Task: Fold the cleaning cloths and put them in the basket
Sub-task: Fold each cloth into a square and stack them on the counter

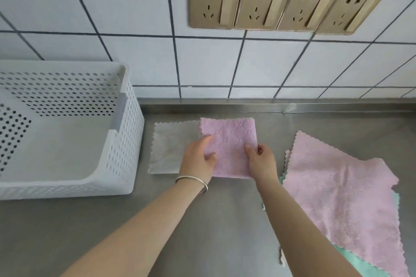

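Folded pink cloth: lay square on the steel counter, its left edge overlapping the grey cloth. Gripped at both lower sides: left hand with thumb on top and fingers curled under the left edge; right hand pinching the right edge, thumb above.

Grey cloth: folded flat, just right of the basket, partly under the pink one.

Basket: white, perforated, at the left on the counter; no cloth seen inside the visible part.

Unfolded pink cloth: spread loose at the right, well apart from the basket. Green cloth beneath it, only edges showing.

Wall sockets: four, on the tiled wall above.

Progress, judged: two cloths folded, none yet in the basket; at least two left to fold, then all to be moved across. Roughly midway through folding, depositing not begun.
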Action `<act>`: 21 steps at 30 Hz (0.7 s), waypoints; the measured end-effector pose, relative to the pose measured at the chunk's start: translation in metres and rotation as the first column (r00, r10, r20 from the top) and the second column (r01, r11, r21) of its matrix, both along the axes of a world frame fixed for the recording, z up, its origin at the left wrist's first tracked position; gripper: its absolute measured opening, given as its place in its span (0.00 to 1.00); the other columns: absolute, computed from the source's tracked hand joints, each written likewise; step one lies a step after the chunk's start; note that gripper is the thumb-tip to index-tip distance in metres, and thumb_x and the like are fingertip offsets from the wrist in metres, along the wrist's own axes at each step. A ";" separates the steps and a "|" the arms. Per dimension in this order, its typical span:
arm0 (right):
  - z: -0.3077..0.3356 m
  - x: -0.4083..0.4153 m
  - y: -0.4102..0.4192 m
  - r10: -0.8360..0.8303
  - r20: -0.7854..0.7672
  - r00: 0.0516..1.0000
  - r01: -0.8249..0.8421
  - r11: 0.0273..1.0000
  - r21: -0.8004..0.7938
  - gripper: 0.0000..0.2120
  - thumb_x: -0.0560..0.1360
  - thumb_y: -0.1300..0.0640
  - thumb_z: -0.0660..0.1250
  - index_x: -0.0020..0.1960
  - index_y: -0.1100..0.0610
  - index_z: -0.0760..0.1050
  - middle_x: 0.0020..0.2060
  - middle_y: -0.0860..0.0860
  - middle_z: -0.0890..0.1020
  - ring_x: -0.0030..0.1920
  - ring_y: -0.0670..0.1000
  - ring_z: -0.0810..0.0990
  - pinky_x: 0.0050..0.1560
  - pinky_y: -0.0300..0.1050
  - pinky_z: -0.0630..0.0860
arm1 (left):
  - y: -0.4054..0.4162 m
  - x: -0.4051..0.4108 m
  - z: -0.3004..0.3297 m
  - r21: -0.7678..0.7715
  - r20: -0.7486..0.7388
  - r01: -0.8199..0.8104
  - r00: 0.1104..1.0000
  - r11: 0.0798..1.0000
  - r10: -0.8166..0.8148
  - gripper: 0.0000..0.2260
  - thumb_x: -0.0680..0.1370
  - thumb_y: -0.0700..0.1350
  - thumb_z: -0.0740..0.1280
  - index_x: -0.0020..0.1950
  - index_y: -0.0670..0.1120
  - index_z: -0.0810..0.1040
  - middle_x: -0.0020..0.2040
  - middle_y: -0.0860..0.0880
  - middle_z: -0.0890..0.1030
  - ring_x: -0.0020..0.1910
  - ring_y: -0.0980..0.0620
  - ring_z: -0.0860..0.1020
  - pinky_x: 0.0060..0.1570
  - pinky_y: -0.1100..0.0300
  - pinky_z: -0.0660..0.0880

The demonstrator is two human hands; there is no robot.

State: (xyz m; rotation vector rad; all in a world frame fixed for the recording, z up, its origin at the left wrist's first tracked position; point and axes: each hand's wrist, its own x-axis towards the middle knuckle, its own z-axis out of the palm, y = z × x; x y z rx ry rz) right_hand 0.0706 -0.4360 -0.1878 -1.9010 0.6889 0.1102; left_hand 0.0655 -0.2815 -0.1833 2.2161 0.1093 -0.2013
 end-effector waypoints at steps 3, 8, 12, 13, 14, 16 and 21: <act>-0.015 0.022 -0.013 -0.008 -0.017 1.000 0.008 0.999 -0.044 0.12 0.77 0.52 0.62 0.56 0.59 0.71 0.43 0.51 0.74 0.46 0.52 0.72 0.44 0.40 0.64 | -0.015 0.027 -0.013 0.048 -0.071 0.021 0.997 0.999 -0.018 0.21 0.77 0.38 0.62 0.68 0.53 0.68 0.66 0.47 0.70 0.53 0.53 0.74 0.52 0.69 0.62; -0.040 0.035 -0.021 -0.046 -0.046 0.998 0.041 0.993 -0.108 0.14 0.78 0.52 0.62 0.58 0.60 0.71 0.45 0.51 0.75 0.45 0.52 0.72 0.44 0.40 0.64 | -0.030 0.047 -0.035 0.120 -0.090 0.051 0.995 0.991 -0.040 0.22 0.76 0.35 0.61 0.69 0.50 0.67 0.64 0.44 0.70 0.41 0.54 0.71 0.45 0.73 0.57; -0.052 0.042 -0.023 -0.069 -0.071 0.995 0.056 0.982 -0.179 0.14 0.78 0.52 0.61 0.58 0.60 0.72 0.45 0.53 0.76 0.48 0.57 0.76 0.44 0.43 0.66 | -0.035 0.049 -0.047 0.151 -0.103 0.052 0.994 0.987 -0.036 0.24 0.76 0.37 0.62 0.71 0.50 0.64 0.66 0.44 0.67 0.51 0.46 0.76 0.54 0.67 0.64; -0.054 0.043 -0.022 -0.072 -0.075 0.995 0.056 0.979 -0.195 0.14 0.78 0.51 0.61 0.58 0.60 0.72 0.46 0.54 0.77 0.51 0.58 0.77 0.45 0.44 0.67 | -0.035 0.049 -0.050 0.159 -0.110 0.055 0.993 0.986 -0.037 0.25 0.76 0.38 0.62 0.72 0.50 0.63 0.67 0.44 0.66 0.54 0.44 0.76 0.57 0.63 0.65; -0.056 0.044 -0.022 -0.073 -0.083 0.994 0.054 0.976 -0.212 0.14 0.78 0.52 0.61 0.59 0.59 0.72 0.48 0.56 0.79 0.52 0.58 0.77 0.46 0.45 0.69 | -0.035 0.049 -0.052 0.180 -0.122 0.063 0.992 0.982 -0.041 0.25 0.76 0.39 0.63 0.72 0.50 0.63 0.68 0.44 0.65 0.57 0.43 0.75 0.60 0.60 0.66; -0.058 0.046 -0.020 -0.065 -0.099 0.993 0.039 0.968 -0.246 0.14 0.77 0.52 0.62 0.58 0.59 0.71 0.51 0.58 0.80 0.53 0.59 0.78 0.48 0.47 0.70 | -0.036 0.049 -0.054 0.259 -0.136 0.094 0.989 0.961 -0.060 0.26 0.76 0.42 0.64 0.73 0.50 0.61 0.66 0.43 0.65 0.59 0.42 0.72 0.61 0.55 0.69; -0.043 0.047 -0.029 0.009 -0.058 0.998 -0.030 0.930 -0.367 0.19 0.73 0.53 0.68 0.58 0.60 0.66 0.51 0.55 0.74 0.48 0.58 0.76 0.46 0.47 0.69 | -0.033 0.046 -0.045 0.560 0.033 0.126 0.984 0.819 -0.174 0.23 0.71 0.45 0.70 0.65 0.48 0.70 0.60 0.42 0.67 0.57 0.41 0.69 0.51 0.51 0.75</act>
